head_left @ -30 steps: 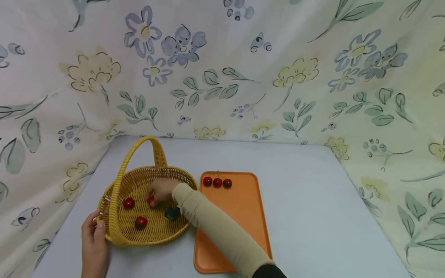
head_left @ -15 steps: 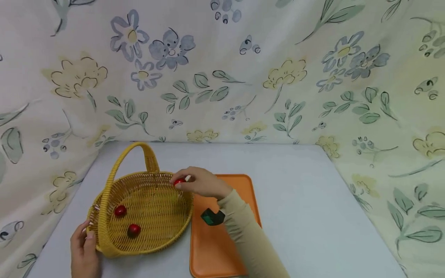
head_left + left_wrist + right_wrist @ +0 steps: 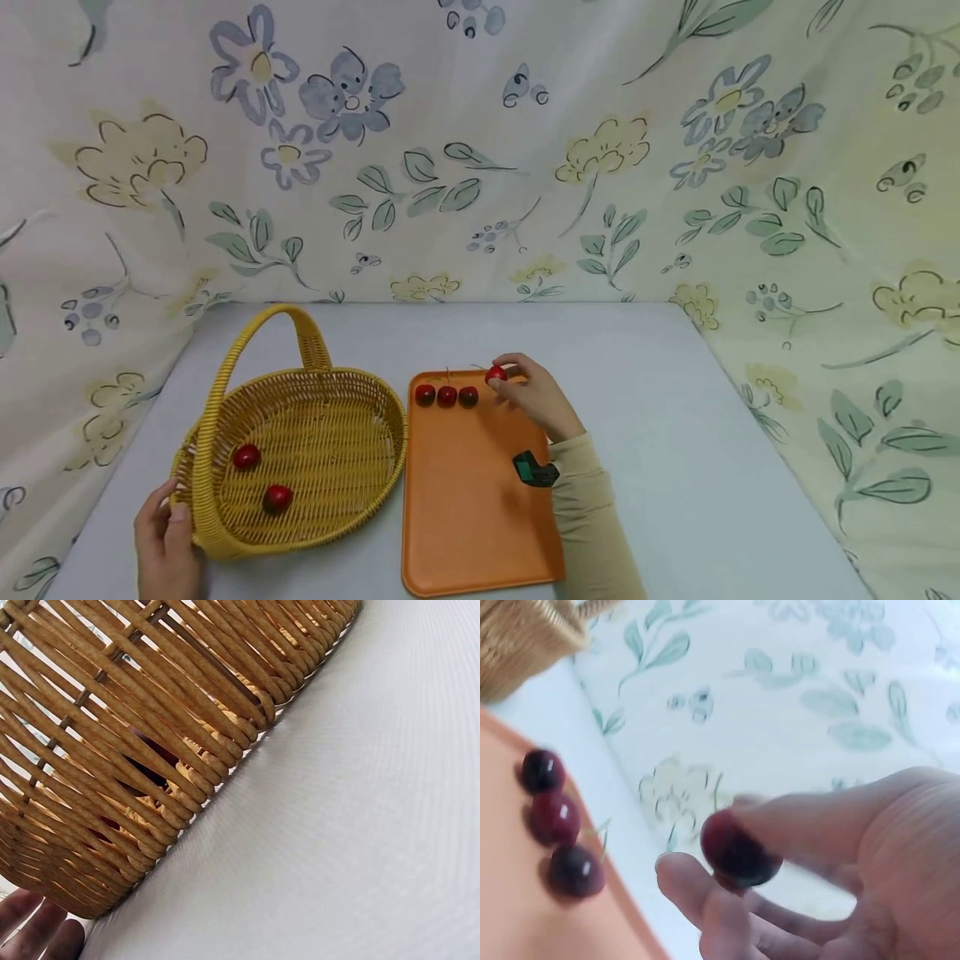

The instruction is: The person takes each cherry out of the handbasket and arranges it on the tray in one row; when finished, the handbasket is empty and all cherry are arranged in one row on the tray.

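Above the far right part of the orange tray (image 3: 480,508), my right hand (image 3: 536,396) pinches a red cherry (image 3: 496,376) between thumb and fingers. The right wrist view shows this cherry (image 3: 739,851) dark red, with a thin stem upward. Three cherries (image 3: 447,396) sit in a row at the tray's far left corner, left of that hand. My left hand (image 3: 167,537) grips the near left rim of the yellow wicker basket (image 3: 330,458). Its fingertips (image 3: 45,930) show low beside the basket wall in the left wrist view. Two more cherries (image 3: 277,499) lie inside the basket.
The basket's tall handle (image 3: 225,375) arches over its left side. Basket and tray stand side by side on a white table (image 3: 675,467). A floral cloth (image 3: 480,150) hangs behind the table and along its sides.
My right hand has lifted a cherry out of the basket and carried it rightward over the tray. The left hand stays at the basket's rim. The head view has shifted slightly.
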Motion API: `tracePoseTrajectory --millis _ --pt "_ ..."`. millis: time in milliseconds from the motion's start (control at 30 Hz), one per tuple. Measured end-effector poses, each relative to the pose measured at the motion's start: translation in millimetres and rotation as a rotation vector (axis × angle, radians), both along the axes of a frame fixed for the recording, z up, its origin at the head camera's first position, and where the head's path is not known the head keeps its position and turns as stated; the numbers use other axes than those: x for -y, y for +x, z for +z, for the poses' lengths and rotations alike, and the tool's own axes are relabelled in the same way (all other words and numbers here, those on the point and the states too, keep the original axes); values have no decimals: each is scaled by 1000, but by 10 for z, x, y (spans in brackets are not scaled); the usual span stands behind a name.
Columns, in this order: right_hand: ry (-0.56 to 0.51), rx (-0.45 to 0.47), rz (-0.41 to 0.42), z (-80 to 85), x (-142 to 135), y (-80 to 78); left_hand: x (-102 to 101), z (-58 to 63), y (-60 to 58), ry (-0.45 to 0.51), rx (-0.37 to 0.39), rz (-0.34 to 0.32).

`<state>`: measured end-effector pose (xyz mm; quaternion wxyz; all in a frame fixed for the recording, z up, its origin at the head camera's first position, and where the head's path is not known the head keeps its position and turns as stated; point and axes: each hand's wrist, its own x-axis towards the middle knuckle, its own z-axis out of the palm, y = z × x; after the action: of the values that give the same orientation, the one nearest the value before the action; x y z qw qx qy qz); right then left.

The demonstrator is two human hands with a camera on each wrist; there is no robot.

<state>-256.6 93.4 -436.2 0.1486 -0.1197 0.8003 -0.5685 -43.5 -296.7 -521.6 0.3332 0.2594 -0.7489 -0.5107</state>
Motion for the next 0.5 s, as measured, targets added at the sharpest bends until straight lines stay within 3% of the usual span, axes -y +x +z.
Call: tracePoseTrajectory --millis 100,300,500 --pt "-9 5 -33 -108 -57 -28 20 -12 -1 24 17 0" --pt "-40 19 -47 -348 -48 -130 46 -4 -4 89 130 23" --pt "131 -15 -114 -527 1 -166 20 18 -6 135 169 29"
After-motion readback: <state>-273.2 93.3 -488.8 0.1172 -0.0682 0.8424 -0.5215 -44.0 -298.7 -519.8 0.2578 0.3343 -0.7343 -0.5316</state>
